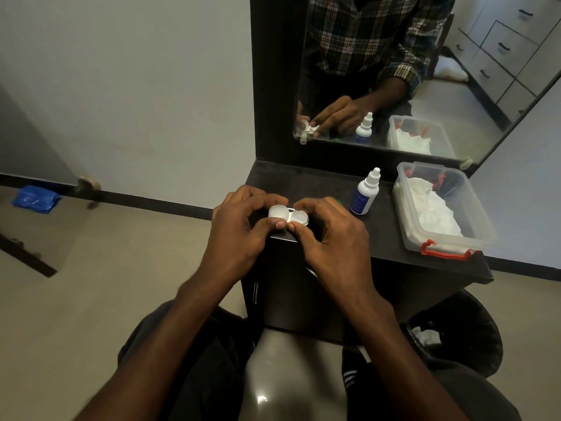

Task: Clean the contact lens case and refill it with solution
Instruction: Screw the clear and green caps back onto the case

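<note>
A white contact lens case point(288, 214) with two round wells sits at the front left corner of the dark table point(379, 238). My left hand point(239, 226) grips its left well with fingers and thumb. My right hand point(328, 235) grips its right well the same way; both thumbs meet at the case's near edge. A small white solution bottle point(364, 192) with a blue label and its cap on stands upright just right of my right hand. Whether the wells are capped is unclear.
A clear plastic box point(473, 238) with red latches, holding white tissue, sits at the table's right. A mirror point(409, 71) stands behind. A black bin point(461, 329) with crumpled tissue is on the floor at lower right. A blue packet point(35, 198) lies far left.
</note>
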